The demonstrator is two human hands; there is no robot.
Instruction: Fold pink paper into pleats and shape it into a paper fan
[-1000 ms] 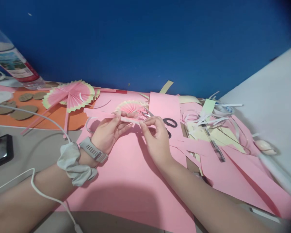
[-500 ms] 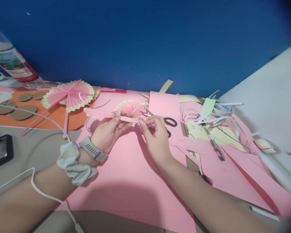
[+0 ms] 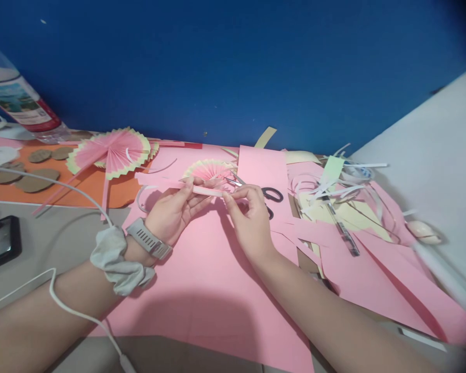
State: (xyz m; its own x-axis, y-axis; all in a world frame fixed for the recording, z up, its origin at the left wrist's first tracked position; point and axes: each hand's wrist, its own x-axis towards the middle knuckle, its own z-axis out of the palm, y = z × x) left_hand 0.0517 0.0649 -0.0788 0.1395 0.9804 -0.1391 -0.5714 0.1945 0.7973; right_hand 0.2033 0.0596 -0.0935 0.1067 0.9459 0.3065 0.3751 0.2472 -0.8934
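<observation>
A deep blue wall [image 3: 233, 67] backs the whole scene, and below it a grey desk [image 3: 42, 248] lies under craft paper; the landmark here is the big pink sheet [image 3: 202, 290], which covers the middle of the desk and runs under both forearms. Left of that sheet an orange sheet [image 3: 81, 191] carries brown card discs [image 3: 34, 181] and a large pleated fan [image 3: 112, 150] in pink with a yellow-green rim; beyond the orange sheet, at the far left, a clear bottle [image 3: 19, 103] with a red label leans against the wall. Right of the pink sheet sits a heap of pink, yellow and white offcuts [image 3: 334, 191] (curled strips among them), with a clear pen [image 3: 341, 230] lying across it. At the pink sheet's far edge a small pleated fan [image 3: 209, 170] rests, and just right of it black-handled scissors [image 3: 270, 196]. Over the far part of the sheet the left hand [image 3: 171, 212], a watch and a scrunchie on its wrist, pinches one end of a folded pink strip [image 3: 205, 190] between closed fingertips; the right hand [image 3: 250, 217] pinches the other end in the same way, fingers curled in; the strip runs level between the two hands, just in front of the small fan. A white cable [image 3: 73, 311] crosses the left forearm, and a dark phone [image 3: 0, 243] lies on the desk left of the sheet.
</observation>
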